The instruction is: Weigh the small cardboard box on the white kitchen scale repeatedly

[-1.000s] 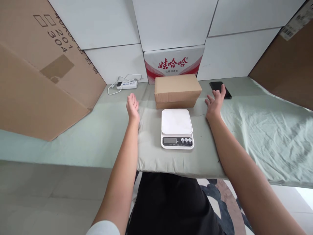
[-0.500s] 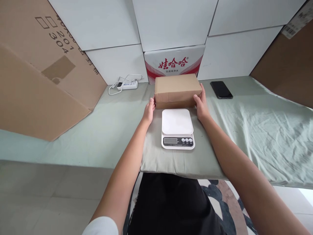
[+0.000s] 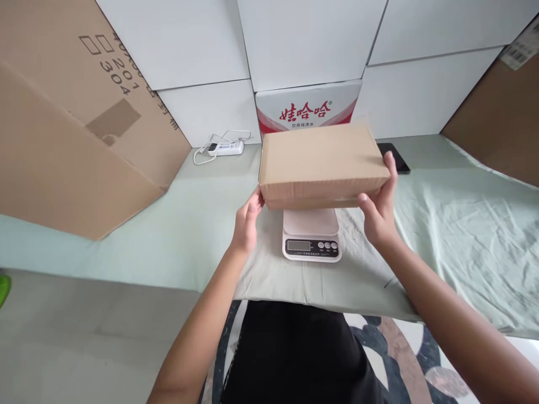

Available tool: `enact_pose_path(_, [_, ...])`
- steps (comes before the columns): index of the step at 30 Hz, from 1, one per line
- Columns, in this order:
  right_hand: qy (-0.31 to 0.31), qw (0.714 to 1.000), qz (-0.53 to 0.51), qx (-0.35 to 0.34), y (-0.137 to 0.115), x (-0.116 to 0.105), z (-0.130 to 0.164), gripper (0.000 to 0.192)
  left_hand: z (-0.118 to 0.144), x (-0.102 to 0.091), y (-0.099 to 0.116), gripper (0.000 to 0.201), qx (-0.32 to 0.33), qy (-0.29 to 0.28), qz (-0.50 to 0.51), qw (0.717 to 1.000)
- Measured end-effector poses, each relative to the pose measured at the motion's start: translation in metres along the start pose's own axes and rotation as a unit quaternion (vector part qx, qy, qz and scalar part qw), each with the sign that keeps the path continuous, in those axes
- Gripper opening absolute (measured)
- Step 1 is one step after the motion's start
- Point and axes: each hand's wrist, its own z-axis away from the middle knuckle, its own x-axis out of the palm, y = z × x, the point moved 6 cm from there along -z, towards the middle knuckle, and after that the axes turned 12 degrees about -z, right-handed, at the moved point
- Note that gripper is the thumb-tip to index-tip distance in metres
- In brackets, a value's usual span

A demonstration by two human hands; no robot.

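Currently your left hand (image 3: 246, 221) and right hand (image 3: 379, 210) clamp the cardboard box (image 3: 322, 163) at frame centre above the scale (image 3: 311, 234); end-only grip, so it may slip.

Bright, even indoor light, soft shadows, sharp focus, with wide-angle bending at the edges.

matt brown cardboard box (image 3: 322, 160) at frame centre, above a smooth glossy white plastic scale (image 3: 311, 238), on wrinkled pale green cloth (image 3: 455, 224) spread across the lower right.
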Motion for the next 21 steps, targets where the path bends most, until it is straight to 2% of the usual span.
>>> enact_pose_path(3, [0.008, 1.000, 0.011, -0.001, 0.002, -0.002, 0.025, 0.094, 0.021, 0.000, -0.007, 0.090, -0.009, -0.004, -0.001, 1.000])
enact_pose_path(6, [0.016, 0.999, 0.027, -0.006, 0.001, -0.003, 0.035, 0.090, 0.028, 0.000, -0.013, 0.090, -0.013, -0.003, 0.001, 1.000])
enact_pose_path(15, [0.038, 0.996, 0.070, -0.028, -0.007, -0.006, 0.037, 0.073, 0.034, 0.000, -0.012, 0.087, 0.006, -0.005, -0.031, 0.999])
enact_pose_path(21, [0.084, 0.996, 0.030, -0.019, -0.001, -0.016, 0.035, 0.077, 0.029, -0.011, -0.015, 0.084, 0.021, 0.042, -0.012, 0.999])
